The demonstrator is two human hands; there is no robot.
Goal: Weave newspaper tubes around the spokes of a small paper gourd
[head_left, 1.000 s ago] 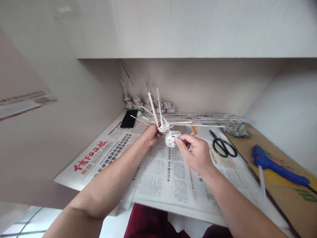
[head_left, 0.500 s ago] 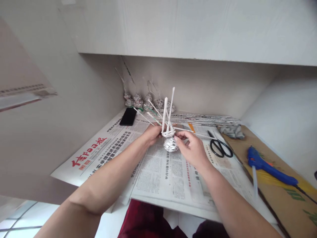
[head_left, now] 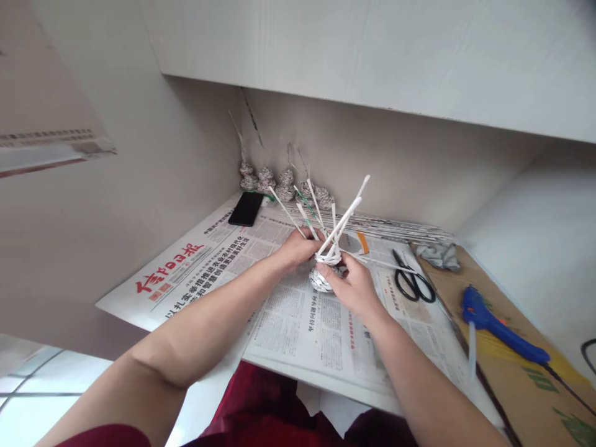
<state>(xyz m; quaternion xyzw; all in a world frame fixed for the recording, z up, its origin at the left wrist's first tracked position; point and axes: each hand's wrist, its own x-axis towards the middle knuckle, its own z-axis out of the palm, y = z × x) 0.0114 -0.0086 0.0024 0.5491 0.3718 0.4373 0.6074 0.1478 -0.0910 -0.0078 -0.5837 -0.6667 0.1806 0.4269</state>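
Observation:
In the head view, a small gourd shape woven from rolled newspaper strips [head_left: 320,280] stands over the newspaper, with white paper strips [head_left: 343,218] sticking up and fanning out from its top. My left hand [head_left: 300,247] is closed at its far left side, among the strips, with the fingertips partly hidden behind. From the right, my right hand [head_left: 356,284] grips the gourd, its thumb lying across the front of the narrow waist and its other fingers curled behind.
Several finished woven gourds [head_left: 285,185] line the back wall, near a black phone [head_left: 246,208]. Long paper rolls [head_left: 395,228] lie along the back. Black scissors [head_left: 412,284], a crumpled grey cloth [head_left: 438,256] and a blue glue gun [head_left: 500,329] on cardboard are at right. Newspaper [head_left: 298,335] covers the surface.
The upright strips now lean to the right. My right thumb has moved from the gourd's right side onto its front. The whole view has tilted slightly.

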